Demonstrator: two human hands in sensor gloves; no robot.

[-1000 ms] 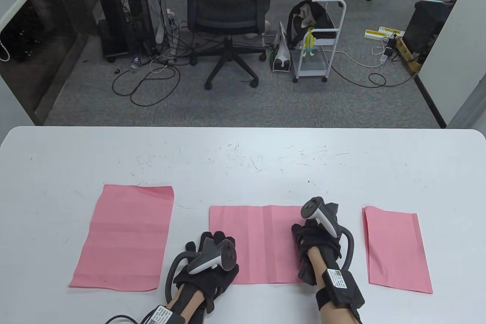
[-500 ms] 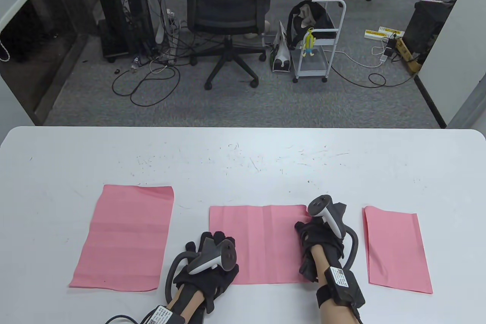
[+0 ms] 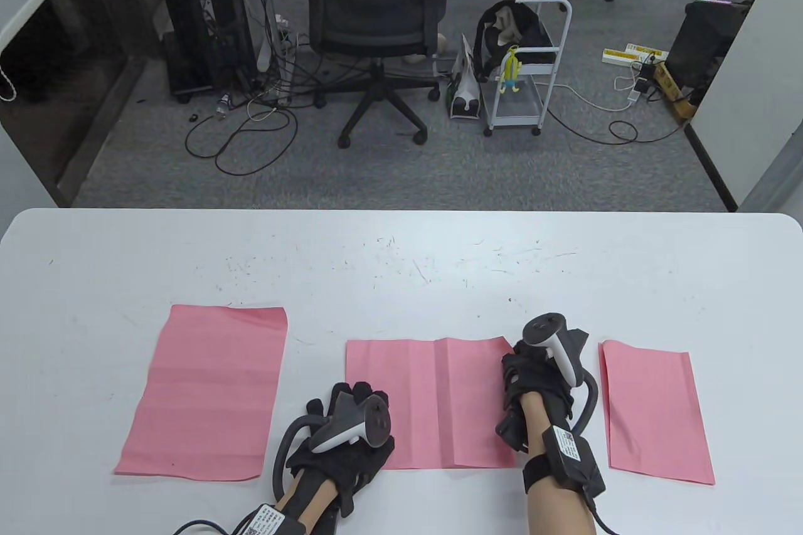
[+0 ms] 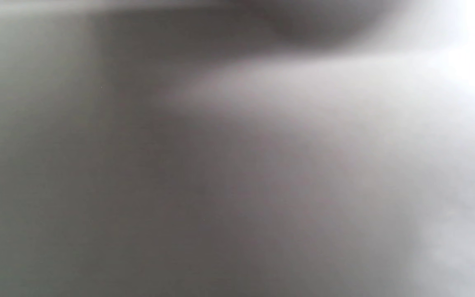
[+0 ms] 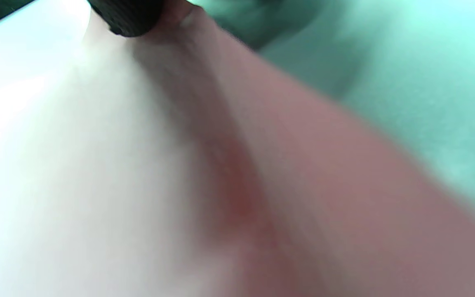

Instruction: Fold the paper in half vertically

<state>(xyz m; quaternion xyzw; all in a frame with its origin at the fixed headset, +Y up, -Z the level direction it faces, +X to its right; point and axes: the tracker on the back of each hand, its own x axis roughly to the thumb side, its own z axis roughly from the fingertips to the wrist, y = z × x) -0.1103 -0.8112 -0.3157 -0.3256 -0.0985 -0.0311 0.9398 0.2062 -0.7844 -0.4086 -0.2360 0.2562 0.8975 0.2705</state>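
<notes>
The middle pink rectangular paper sheet [image 3: 433,403] lies flat low in the centre of the table view, on the white scuffed tabletop [image 3: 401,259], with a vertical crease line running down it just right of its middle. Its right edge is hidden behind the right hand [image 3: 533,387] in a black sensor glove, which stands on edge at that border; the sheet's upper right corner looks slightly lifted beside the glove, but whether the fingers pinch the edge or only touch it cannot be told. The right wrist view gives little help — a blurred pink surface [image 5: 303,198] fills most of it, with one dark gloved fingertip [image 5: 130,16] at the top edge against the paper.

The left hand [image 3: 345,441], also black-gloved with a white and grey tracker on its back, rests at the sheet's lower left corner, fingers pointing up the frame; its palm side is hidden, so its hold cannot be told. The left wrist view is only grey blur.

A second pink unfolded sheet [image 3: 207,394] lies at the lower left of the frame, and a narrower pink folded sheet [image 3: 655,413] at the lower right — both apart from the hands. Both forearms are cut off by the bottom edge.
</notes>
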